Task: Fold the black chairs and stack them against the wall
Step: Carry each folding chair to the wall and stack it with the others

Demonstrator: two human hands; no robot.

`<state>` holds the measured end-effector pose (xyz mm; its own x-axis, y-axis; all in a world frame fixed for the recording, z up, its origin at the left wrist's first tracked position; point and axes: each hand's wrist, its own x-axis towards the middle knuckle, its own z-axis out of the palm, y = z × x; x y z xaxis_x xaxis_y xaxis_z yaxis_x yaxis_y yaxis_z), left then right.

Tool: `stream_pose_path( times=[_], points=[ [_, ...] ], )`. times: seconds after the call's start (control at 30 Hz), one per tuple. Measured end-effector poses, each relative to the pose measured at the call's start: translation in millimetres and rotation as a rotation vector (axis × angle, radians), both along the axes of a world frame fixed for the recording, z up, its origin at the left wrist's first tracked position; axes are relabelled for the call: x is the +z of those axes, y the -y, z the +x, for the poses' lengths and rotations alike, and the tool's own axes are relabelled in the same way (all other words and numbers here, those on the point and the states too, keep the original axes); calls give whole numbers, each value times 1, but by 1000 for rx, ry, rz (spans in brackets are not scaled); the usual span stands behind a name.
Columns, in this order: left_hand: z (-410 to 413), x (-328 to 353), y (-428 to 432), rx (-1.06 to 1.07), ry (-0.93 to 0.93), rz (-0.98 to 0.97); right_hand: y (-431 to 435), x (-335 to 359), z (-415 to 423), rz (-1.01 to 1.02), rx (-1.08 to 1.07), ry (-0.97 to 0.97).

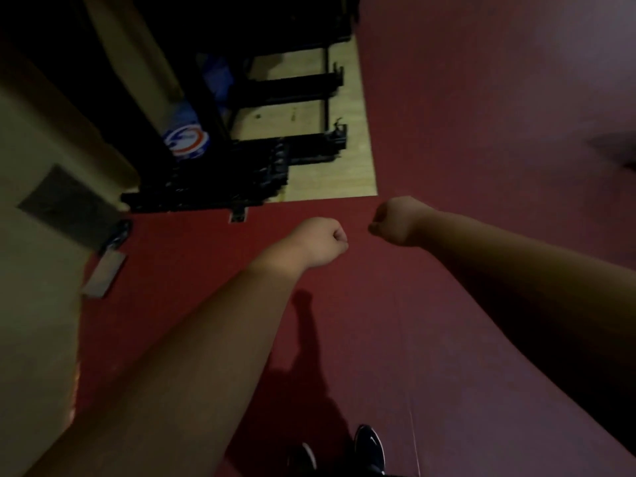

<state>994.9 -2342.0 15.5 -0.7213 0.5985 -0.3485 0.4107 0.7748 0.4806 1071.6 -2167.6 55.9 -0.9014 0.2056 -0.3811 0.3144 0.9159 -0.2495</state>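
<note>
Folded chairs (220,180) stacked ahead-left — against the wall (31,166).

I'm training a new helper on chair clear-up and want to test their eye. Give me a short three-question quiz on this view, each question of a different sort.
1. Fill in: the stack of folded black chairs stands beside the beige ____.
2. True or false: the right hand grips one of those chairs.
3. The black shoes stand on: A) dark red carpet; B) white tiles; C) bare concrete.

Key
1. wall.
2. False: it is a curled fist holding nothing, as is the left hand.
3. A.
</note>
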Motion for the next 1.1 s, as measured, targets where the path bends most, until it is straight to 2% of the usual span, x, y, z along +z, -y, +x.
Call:
stream_pose_path(
  times=[0.3,0.5,0.77,0.9,1.1],
  points=[
    [-53,-12,-136,-212,69,90,-115,-17,-16,40,-207,67],
    [-135,-16,-223,-289,131,124,-191,-13,-80,83,-348,47],
    [-232,7,-336,-448,115,157,-278,9,-161,77,-494,-1],
    [-245,6,-395,-526,129,171,-327,14,-165,68,-559,2],
    [-218,-2,-512,-657,161,130,-426,0,-128,37,-701,3]
  ],
)
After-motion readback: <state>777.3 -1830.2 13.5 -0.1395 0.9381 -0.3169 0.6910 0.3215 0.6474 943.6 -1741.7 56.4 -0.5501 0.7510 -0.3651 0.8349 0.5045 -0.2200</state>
